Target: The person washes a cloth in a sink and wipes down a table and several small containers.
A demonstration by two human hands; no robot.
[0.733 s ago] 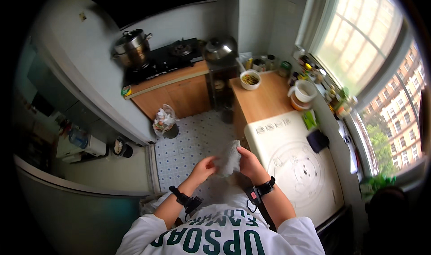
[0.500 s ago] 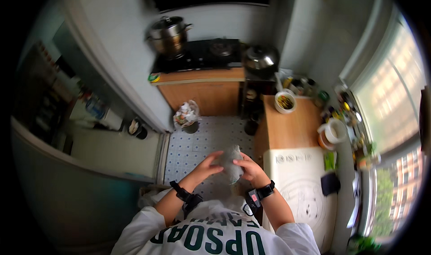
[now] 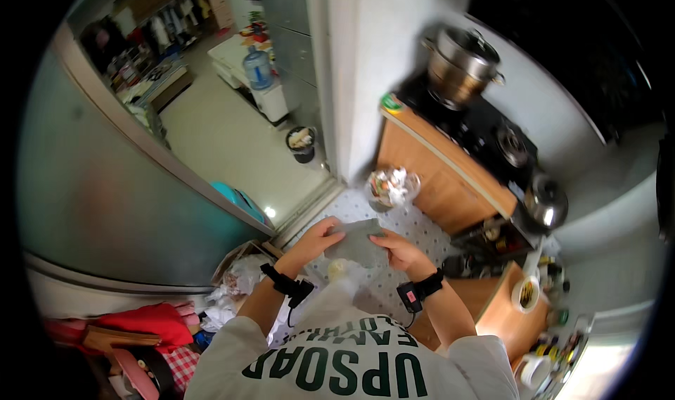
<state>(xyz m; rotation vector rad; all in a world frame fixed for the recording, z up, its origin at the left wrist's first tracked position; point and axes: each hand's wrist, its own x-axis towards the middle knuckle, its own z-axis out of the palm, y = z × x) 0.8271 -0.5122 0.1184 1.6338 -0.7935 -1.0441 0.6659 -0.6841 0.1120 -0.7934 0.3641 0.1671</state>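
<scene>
Grey cloth [image 3: 360,242], roughly rectangular, spans left hand [image 3: 316,243] and right hand [image 3: 403,251], each grip pinching an edge.

The head view looks steeply down, its dark rim unclear.

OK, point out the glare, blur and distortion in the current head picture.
Head view: the window is washed out at lower right; a glint sits on the floor past the frosted door, whose lower edge bows; the pot looks slightly blurred; the cloth shows no glare.
</scene>
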